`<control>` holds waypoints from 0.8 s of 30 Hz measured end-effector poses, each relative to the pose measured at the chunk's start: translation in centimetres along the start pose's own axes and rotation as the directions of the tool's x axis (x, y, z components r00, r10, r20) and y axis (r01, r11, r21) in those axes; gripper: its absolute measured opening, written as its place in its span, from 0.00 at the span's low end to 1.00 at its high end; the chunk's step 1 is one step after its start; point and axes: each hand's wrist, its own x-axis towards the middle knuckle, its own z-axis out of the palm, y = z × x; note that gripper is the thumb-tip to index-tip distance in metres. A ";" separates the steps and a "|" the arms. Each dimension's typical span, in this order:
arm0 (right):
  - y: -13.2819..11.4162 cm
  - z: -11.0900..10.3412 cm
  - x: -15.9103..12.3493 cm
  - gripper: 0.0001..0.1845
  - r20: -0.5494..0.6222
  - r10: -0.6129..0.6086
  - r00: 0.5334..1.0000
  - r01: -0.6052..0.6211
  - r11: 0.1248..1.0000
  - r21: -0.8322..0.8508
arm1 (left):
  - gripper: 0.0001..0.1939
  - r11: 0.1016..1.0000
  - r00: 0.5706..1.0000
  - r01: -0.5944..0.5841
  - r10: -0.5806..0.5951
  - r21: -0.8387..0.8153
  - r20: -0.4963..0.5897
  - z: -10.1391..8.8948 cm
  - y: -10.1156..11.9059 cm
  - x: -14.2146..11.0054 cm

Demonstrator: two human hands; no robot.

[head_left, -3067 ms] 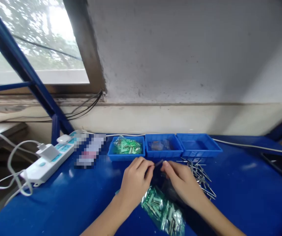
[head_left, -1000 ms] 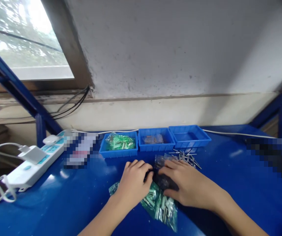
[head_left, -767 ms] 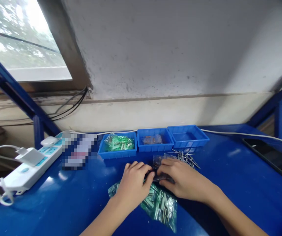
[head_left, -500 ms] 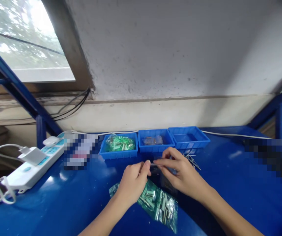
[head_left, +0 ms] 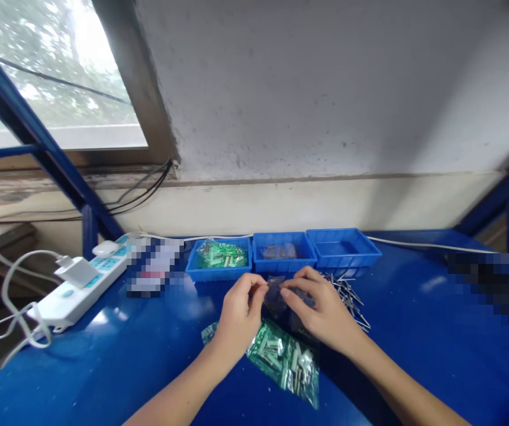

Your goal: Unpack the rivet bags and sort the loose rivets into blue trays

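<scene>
My left hand [head_left: 239, 316] and my right hand [head_left: 325, 309] pinch the top of a small clear plastic bag [head_left: 274, 299] between them. The bag hangs just above the blue table, with its contents too dark to make out. Below the hands lie green-tinted plastic packets [head_left: 269, 354] holding pale plugs and metal screws, partly hidden by my left hand. Several thin metal rods [head_left: 347, 296] lie loose behind my right hand.
Along the back stand three blue trays: one with green packets [head_left: 221, 255], one with a clear bag [head_left: 280, 252], and a bare one [head_left: 342, 248]. A white power strip [head_left: 68, 302] with cables lies left, beside a blurred-out item [head_left: 157, 269].
My fingertips have moved slightly apart, and the small clear bag now shows more plainly between them. More of the metal rods are visible. The view has shifted a little.
</scene>
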 end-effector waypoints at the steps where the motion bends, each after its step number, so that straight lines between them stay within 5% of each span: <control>1: -0.1 0.0 0.1 0.16 0.038 0.071 0.997 -0.074 0.993 0.094 | 0.07 0.991 0.994 -0.113 0.113 0.069 -0.002 0.1 0.1 -0.2; 4: -0.4 0.5 0.2 0.24 0.106 0.222 0.969 -0.246 0.899 0.363 | 0.07 0.888 0.913 -0.406 0.401 0.214 0.069 0.0 0.6 -0.5; 7: -0.3 1.1 0.2 0.19 -0.013 0.217 0.976 -0.188 0.872 0.452 | 0.07 0.830 0.871 -0.490 0.478 0.266 0.114 -0.4 0.9 -0.2; 9: 0.0 1.2 0.1 0.14 -0.144 0.141 0.979 -0.074 0.916 0.395 | 0.07 0.893 0.917 -0.398 0.381 0.211 0.119 -0.9 0.8 0.1; 12: 0.4 1.3 -0.2 0.10 -0.243 -0.083 0.967 0.132 0.972 0.194 | 0.14 0.998 0.986 -0.053 0.048 0.026 0.160 -1.6 0.5 0.0; 14: 0.6 1.5 -0.7 0.11 -0.195 -0.267 0.944 0.285 0.956 0.070 | 0.19 0.980 0.968 0.164 -0.138 -0.115 0.208 -1.9 0.4 -0.4; 16: 0.5 2.0 -1.1 0.16 -0.138 -0.385 0.912 0.390 0.921 0.012 | 0.19 0.942 0.953 0.249 -0.196 -0.224 0.232 -2.0 0.3 -0.8; 18: 0.1 2.4 -1.5 0.20 -0.120 -0.405 0.907 0.408 0.913 0.004 | 0.14 0.945 0.968 0.203 -0.155 -0.255 0.195 -2.0 0.1 -1.1; 21: -0.8 2.7 -1.6 0.17 -0.131 -0.287 0.949 0.294 0.955 0.034 | 0.06 0.997 0.998 -0.026 0.031 -0.074 0.055 -2.0 -0.5 -1.4; 24: -1.6 2.6 -1.5 0.10 -0.138 -0.118 0.983 0.134 0.985 0.108 | 0.06 0.923 0.942 -0.330 0.335 0.199 0.008 -1.9 -0.9 -1.3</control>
